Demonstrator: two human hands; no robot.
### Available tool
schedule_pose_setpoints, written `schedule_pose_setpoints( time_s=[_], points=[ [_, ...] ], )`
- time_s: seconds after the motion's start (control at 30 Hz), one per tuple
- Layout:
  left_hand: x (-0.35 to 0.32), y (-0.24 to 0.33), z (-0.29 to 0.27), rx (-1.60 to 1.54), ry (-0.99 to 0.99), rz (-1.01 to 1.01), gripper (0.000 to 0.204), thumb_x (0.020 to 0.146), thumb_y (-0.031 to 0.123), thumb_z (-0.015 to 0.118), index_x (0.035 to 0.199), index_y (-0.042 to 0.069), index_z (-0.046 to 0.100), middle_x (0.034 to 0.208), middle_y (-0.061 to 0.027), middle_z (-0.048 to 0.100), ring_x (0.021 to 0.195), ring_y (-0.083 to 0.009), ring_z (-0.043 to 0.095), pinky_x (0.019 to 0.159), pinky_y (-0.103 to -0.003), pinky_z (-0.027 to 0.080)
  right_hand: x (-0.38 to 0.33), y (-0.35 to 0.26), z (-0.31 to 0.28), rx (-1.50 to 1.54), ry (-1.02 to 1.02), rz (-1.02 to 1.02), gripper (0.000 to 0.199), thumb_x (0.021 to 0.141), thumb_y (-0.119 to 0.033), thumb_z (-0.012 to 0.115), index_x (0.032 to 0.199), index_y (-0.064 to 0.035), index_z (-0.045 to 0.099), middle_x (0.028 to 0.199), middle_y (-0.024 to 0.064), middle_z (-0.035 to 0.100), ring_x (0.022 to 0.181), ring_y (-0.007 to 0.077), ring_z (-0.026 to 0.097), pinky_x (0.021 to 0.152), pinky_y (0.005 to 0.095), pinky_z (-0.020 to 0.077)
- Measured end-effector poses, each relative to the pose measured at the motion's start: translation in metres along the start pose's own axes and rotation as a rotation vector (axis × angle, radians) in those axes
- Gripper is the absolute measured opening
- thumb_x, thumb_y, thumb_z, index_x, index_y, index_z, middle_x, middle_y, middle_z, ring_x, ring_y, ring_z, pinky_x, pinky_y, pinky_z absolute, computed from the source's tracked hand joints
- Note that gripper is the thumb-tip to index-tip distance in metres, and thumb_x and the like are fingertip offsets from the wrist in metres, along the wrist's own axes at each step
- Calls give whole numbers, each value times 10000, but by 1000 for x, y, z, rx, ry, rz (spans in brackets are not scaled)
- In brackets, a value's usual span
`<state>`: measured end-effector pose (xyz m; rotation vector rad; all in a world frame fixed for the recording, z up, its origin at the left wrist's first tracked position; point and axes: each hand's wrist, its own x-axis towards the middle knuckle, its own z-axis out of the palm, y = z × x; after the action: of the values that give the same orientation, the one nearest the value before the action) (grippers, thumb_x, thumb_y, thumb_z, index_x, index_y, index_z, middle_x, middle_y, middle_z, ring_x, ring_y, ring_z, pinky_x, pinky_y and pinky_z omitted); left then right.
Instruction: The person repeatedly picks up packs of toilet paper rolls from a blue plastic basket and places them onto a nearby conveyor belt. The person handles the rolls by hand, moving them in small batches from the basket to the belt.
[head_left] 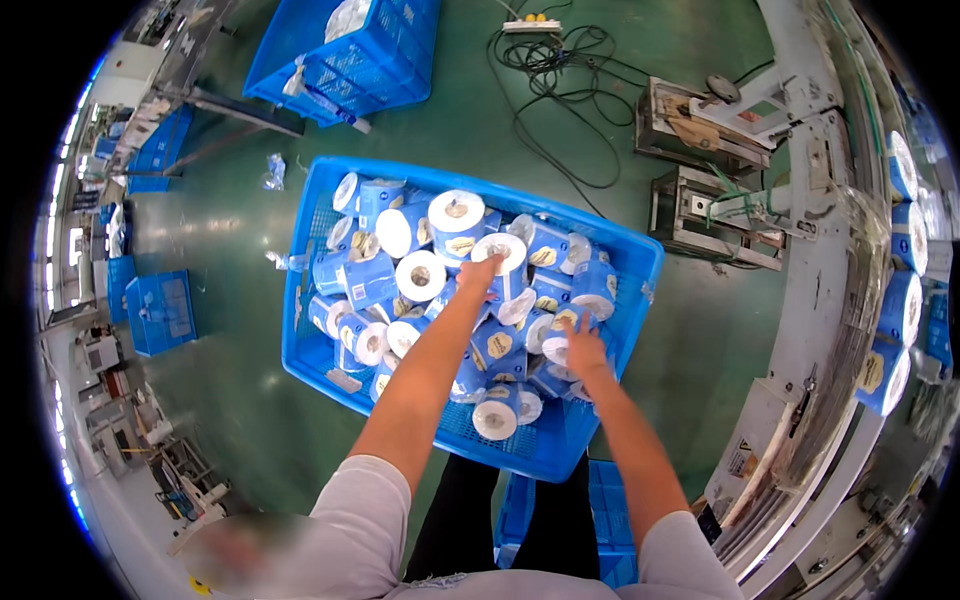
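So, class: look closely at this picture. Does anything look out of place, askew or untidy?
The rolls lie jumbled in the blue crate, pointing every way, not stacked. On the green floor, a small scrap lies loose left of the crate, and a tangle of black cable sprawls behind it.

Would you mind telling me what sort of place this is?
Probably a factory packing floor. Both hands reach into a blue crate heaped with wrapped rolls; more rolls ride a conveyor at right, and the floor is green-painted.
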<state>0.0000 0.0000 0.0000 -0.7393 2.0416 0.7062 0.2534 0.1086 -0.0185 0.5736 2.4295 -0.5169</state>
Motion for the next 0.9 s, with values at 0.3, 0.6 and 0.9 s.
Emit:
schedule_pose_setpoints(
  time_s=[0.3,0.6,0.9],
  points=[
    [-59,29,-102,720,-122,1214,556,641,370,701,1082,41,619,1247,-185,511,1207,-374,404,987,-409,359,29,47,-74,398,-166,-122,399,705,-117,558,1103,-94,580,1003,154,646,859,313,641,728,421,509],
    [-20,62,-94,1135,-53,1237,466,592,393,718,994,158,709,1393,-182,328,1320,-378,210,1101,-425,187,52,23,-1,2108,149,808,446,680,-238,710,1102,-208,566,1088,56,545,999,176,492,706,321,409],
    [-66,34,-103,1090,131,1440,470,578,340,720,1009,152,708,1124,-204,481,1136,-375,419,966,-441,367,90,-15,12,1568,972,673,367,703,-166,726,1013,-12,605,873,54,651,776,158,601,684,287,464]
  ],
)
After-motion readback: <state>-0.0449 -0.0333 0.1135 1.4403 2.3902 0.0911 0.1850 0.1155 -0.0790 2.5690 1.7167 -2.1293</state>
